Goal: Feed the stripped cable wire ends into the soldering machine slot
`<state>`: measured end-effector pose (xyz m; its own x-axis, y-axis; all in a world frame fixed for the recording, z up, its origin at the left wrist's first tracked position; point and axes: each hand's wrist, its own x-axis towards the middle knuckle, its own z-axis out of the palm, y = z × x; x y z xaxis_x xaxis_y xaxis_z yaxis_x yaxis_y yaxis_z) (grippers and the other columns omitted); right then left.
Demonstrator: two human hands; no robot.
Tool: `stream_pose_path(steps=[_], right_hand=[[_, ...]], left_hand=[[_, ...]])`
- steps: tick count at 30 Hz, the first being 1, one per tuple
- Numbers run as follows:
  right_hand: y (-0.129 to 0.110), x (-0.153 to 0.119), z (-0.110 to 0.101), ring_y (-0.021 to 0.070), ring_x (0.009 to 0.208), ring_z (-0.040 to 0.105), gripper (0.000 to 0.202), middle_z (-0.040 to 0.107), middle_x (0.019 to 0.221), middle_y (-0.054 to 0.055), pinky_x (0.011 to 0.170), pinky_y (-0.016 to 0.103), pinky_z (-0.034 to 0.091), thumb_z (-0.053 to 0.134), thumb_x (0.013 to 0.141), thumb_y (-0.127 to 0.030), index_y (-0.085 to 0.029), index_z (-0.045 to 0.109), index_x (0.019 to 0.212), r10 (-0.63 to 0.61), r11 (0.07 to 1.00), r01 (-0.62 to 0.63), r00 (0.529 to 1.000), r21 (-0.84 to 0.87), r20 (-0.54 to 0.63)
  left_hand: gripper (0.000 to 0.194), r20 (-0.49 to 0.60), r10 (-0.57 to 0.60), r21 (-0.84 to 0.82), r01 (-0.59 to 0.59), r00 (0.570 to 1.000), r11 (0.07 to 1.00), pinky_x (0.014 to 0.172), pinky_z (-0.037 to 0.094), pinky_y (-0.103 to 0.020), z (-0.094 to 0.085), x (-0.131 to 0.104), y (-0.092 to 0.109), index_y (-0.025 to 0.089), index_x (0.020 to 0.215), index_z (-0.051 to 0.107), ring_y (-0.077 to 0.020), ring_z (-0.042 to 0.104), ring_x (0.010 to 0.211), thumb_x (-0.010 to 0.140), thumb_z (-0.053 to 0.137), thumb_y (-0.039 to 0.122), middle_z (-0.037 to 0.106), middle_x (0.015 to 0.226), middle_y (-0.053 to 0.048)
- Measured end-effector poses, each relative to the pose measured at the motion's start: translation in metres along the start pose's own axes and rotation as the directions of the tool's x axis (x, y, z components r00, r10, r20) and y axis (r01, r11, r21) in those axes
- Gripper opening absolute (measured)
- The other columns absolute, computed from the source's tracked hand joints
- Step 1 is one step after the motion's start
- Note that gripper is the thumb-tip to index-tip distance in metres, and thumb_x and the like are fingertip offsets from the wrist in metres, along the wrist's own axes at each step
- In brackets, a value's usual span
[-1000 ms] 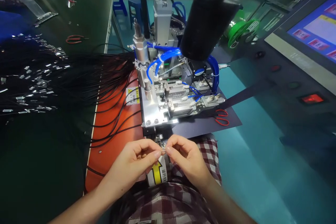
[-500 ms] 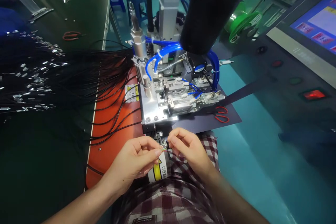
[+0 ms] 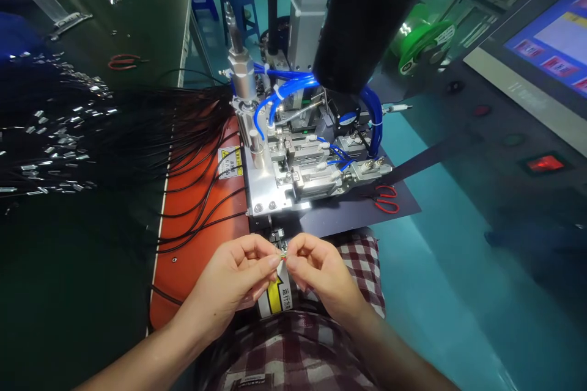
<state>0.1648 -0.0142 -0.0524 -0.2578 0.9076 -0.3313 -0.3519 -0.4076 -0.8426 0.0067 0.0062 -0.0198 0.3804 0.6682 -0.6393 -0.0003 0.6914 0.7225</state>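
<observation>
Thin coloured wires (image 3: 283, 256) show as a short bit between my two hands, over the front of the machine. My left hand (image 3: 238, 275) pinches them between thumb and forefinger. From the other side, my right hand (image 3: 323, 272) has its thumb and fingertips closed on the wires' tips. The rest of the cable is hidden by my left hand. Just below lies a white label with a yellow arrow (image 3: 275, 298). Small black and metal parts (image 3: 277, 234) of the machine sit right beyond my fingertips.
Ahead stands a metal fixture (image 3: 316, 180) with blue air tubes (image 3: 293, 82). Black cables (image 3: 202, 195) cross an orange surface (image 3: 202, 275) on the left, their shiny ends bundled farther off. Red-handled cutters (image 3: 387, 198) lie right of the fixture. A black cylinder (image 3: 364, 30) hangs overhead; a touchscreen (image 3: 550, 43) is at right.
My right hand has moved left and its fingertips have closed on the wires beside my left hand's. The left hand has stayed nearly still.
</observation>
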Motion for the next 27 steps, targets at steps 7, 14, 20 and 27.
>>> stream_pose_path(steps=[7, 14, 20, 27], right_hand=[[0.001, -0.006, 0.007, 0.0079, 0.047, 0.040, 0.016, 0.052, 0.061, -0.003, 0.045, 0.021, 0.033, 0.061, 0.081, -0.030, -0.017, 0.057, 0.072, -0.107, 0.976, 0.084, 0.988, -0.199, -0.112], [0.014, -0.009, 0.014, 0.0119, 0.061, 0.046, 0.012, 0.053, 0.067, -0.001, 0.057, 0.024, 0.039, 0.057, 0.083, -0.021, -0.017, 0.058, 0.071, -0.252, 0.913, 0.178, 0.954, -0.367, -0.163], [0.003, -0.002, 0.000, 0.0097, 0.052, 0.045, 0.012, 0.056, 0.064, -0.002, 0.050, 0.021, 0.038, 0.061, 0.081, -0.029, -0.017, 0.061, 0.078, -0.118, 0.974, 0.094, 0.987, -0.206, -0.108], [0.002, 0.005, -0.003, 0.0060, 0.048, 0.043, 0.016, 0.055, 0.062, -0.003, 0.046, 0.018, 0.034, 0.065, 0.080, -0.031, -0.016, 0.061, 0.075, -0.069, 0.996, 0.064, 0.994, -0.069, -0.083]], left_hand=[[0.020, -0.032, 0.025, -0.025, -0.026, 0.999, 0.999, 0.041, 0.016, -0.019, 0.001, 0.000, -0.003, 0.016, 0.081, 0.060, -0.0038, 0.022, 0.040, 0.080, 0.063, 0.036, 0.037, 0.042, 0.009], [0.022, -0.079, 0.088, -0.005, -0.088, 0.993, 0.996, 0.041, 0.015, -0.019, 0.002, 0.001, -0.011, 0.016, 0.078, 0.057, -0.0045, 0.023, 0.043, 0.080, 0.063, 0.037, 0.034, 0.045, 0.009], [0.021, -0.097, 0.076, 0.013, -0.075, 0.992, 0.997, 0.040, 0.017, -0.019, 0.001, 0.003, -0.011, 0.017, 0.077, 0.057, -0.0048, 0.022, 0.041, 0.080, 0.062, 0.038, 0.032, 0.044, 0.010], [0.021, -0.080, 0.087, 0.024, -0.086, 0.993, 0.996, 0.040, 0.017, -0.019, 0.001, 0.001, -0.010, 0.017, 0.077, 0.056, -0.0045, 0.022, 0.041, 0.081, 0.061, 0.038, 0.033, 0.044, 0.010]])
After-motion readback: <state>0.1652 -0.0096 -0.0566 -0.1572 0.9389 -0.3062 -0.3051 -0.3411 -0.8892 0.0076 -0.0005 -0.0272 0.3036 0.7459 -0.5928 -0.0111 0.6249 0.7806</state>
